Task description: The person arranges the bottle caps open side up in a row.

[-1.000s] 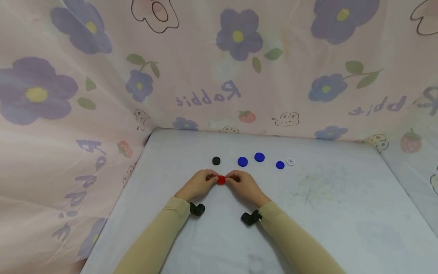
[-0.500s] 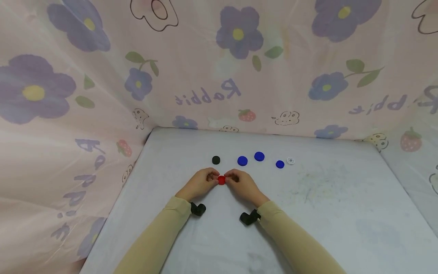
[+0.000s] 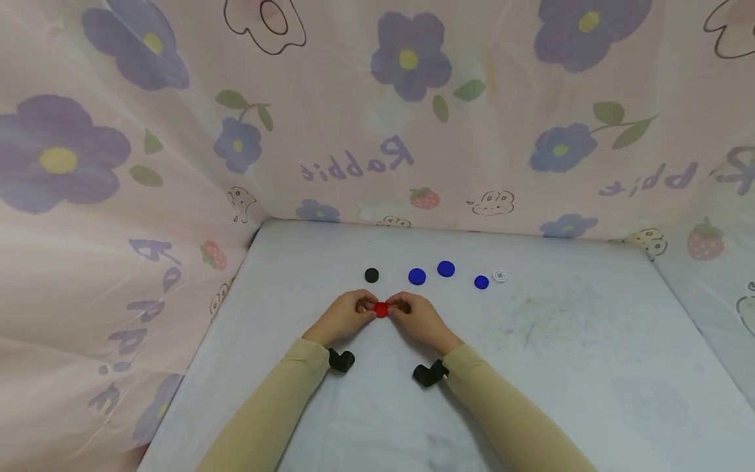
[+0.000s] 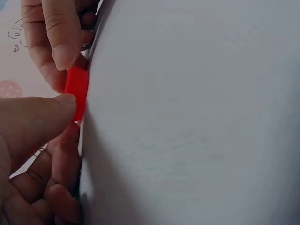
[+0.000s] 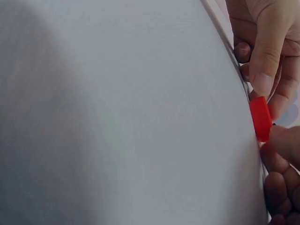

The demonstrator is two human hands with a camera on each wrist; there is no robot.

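Note:
A small round red cap [image 3: 381, 310] is held between both hands, near the middle of the table. My left hand [image 3: 347, 314] pinches its left edge with thumb and fingers. From the other side my right hand [image 3: 416, 318] pinches the right edge. Seen side-on in the left wrist view, the red cap [image 4: 81, 89] shows a smooth wall, partly covered by the left thumb. The right wrist view shows the red cap [image 5: 260, 118] between the thumbs, low over the tabletop.
Beyond the hands, a black disc [image 3: 371, 275], blue discs [image 3: 417, 276] [image 3: 445, 269] [image 3: 481, 282] and a white patterned disc [image 3: 499, 276] lie in a loose row on the white table [image 3: 590, 393]. A flowered curtain [image 3: 354, 118] rises behind and at the sides.
Both hands keep their pinch on the red cap and have hardly moved. The cap tilts slightly between frames, its raised rim showing more clearly half a second ago. The other discs stay put.

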